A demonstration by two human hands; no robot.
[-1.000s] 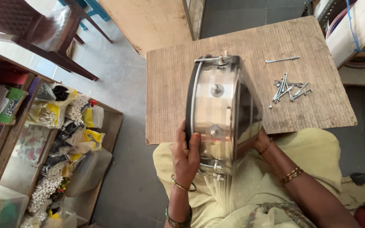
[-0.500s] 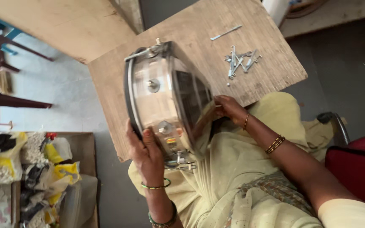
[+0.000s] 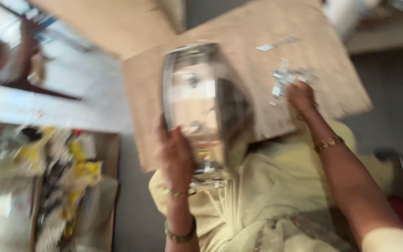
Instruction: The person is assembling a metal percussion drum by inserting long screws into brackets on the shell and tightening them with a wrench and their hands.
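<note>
While the whole view is blurring with head motion, the metal drum shell (image 3: 197,107) is standing on its edge on the wooden board (image 3: 323,79) that is serving as a table across the person's lap, its shiny curved wall facing the camera and its open side turning toward the right. The left hand (image 3: 177,156) is cupping the near lower part of the shell, fingers (image 3: 171,140) wrapping against the metal and propping it upright. The right hand (image 3: 299,95) is reaching away from the drum to a small heap of metal screws and rods (image 3: 288,74) lying farther out on the board; its fingers are curling down over the heap, but the blur is hiding whether they are pinching a piece or only touching, so that cannot be told. A single flat metal strip (image 3: 276,44) is lying apart, beyond the heap.

To do this well, the left hand is probably needing a firm, steady hold low on the shell so it is not rolling off the tilted board, while the right hand is picking one piece cleanly without scattering the rest. A cardboard box of packets (image 3: 57,186) is sitting on the floor to the left.
</note>
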